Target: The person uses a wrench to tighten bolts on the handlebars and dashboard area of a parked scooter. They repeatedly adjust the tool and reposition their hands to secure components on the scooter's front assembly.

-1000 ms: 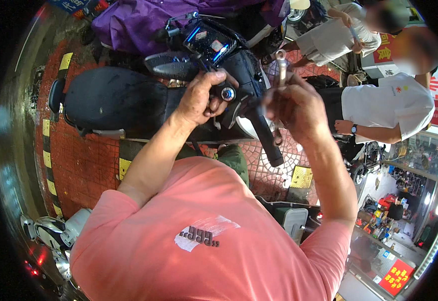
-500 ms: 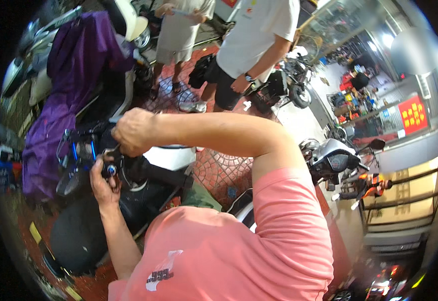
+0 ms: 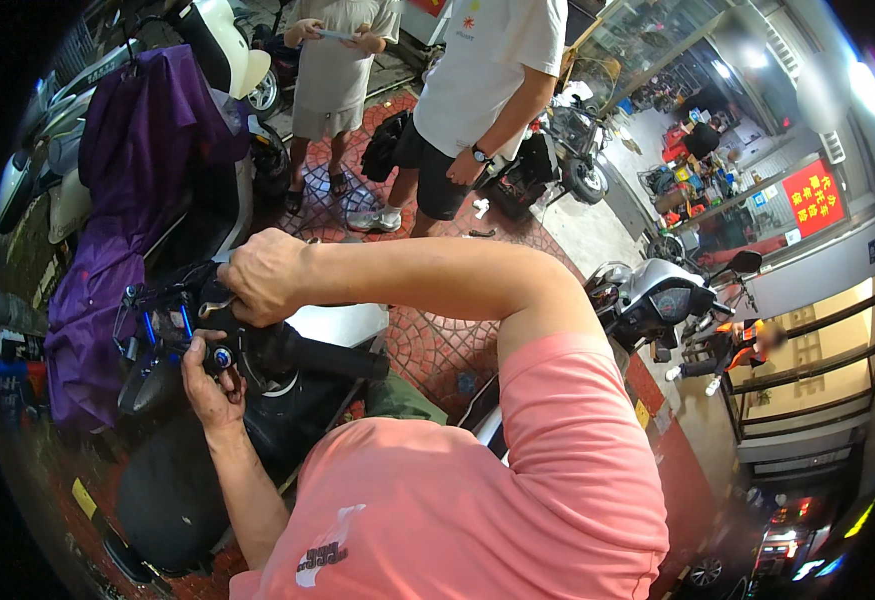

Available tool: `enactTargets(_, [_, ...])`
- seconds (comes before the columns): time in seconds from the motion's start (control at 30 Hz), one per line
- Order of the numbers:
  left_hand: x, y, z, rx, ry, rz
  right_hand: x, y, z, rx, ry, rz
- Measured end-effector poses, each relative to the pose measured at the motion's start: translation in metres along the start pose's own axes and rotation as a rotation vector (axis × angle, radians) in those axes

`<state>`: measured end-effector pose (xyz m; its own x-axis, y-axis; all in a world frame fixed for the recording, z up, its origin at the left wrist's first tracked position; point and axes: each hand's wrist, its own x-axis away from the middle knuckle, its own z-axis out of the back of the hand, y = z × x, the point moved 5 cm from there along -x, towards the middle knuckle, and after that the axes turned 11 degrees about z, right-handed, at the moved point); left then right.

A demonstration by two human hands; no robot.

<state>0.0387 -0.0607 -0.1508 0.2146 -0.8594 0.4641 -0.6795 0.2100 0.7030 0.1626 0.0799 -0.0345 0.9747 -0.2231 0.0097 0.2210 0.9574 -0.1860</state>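
A dark scooter's handlebar area lies in front of me, with a small display (image 3: 169, 322) edged by blue light strips. My right hand (image 3: 269, 278) reaches across from the right, closed in a fist just beside the display, against the dark parts there; what it grips is hidden. Below it my left hand (image 3: 215, 385) has its thumb and fingers curled around a small round metal fitting (image 3: 222, 357) with a bluish centre. A black handlebar grip (image 3: 332, 357) sticks out to the right of both hands, untouched. Behind my left wrist is the dark seat (image 3: 172, 500).
A purple cover (image 3: 147, 150) drapes over a vehicle at the left. Two people stand ahead, one in a white shirt (image 3: 487, 80), one in beige clothes (image 3: 337, 85). Parked motorcycles (image 3: 657, 300) stand on the right before a cluttered shop. Red patterned paving (image 3: 432, 345) lies between.
The whole view has shifted slightly. My right fist has moved a little relative to the display, and the handlebar grip shows more plainly. My left hand stays at the round fitting.
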Motion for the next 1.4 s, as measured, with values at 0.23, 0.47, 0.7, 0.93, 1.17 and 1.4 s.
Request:
enactTargets(0.23, [-0.003, 0.001, -0.003, 0.313, 0.016, 0.032, -0.011, 0.009, -0.017, 0.023, -0.103, 0.027])
enactTargets(0.47, [-0.005, 0.002, 0.000, 0.331, -0.021, 0.039, -0.011, -0.002, 0.006, 0.010, -0.114, 0.074])
enactTargets(0.7, [-0.005, 0.001, 0.000, 0.303, 0.133, 0.056, -0.014, 0.012, -0.013, -0.013, -0.154, -0.012])
enactTargets(0.93, [-0.001, 0.005, 0.003, 0.269, 0.045, 0.051, -0.014, 0.001, 0.001, -0.020, -0.065, 0.083])
enactTargets(1.17, [0.000, 0.009, 0.000, 0.272, -0.004, 0.017, -0.018, 0.004, 0.003, -0.032, -0.140, 0.033])
enactTargets(1.4, [-0.004, 0.005, 0.012, 0.313, 0.041, 0.015, -0.024, 0.006, -0.011, -0.021, -0.098, 0.067])
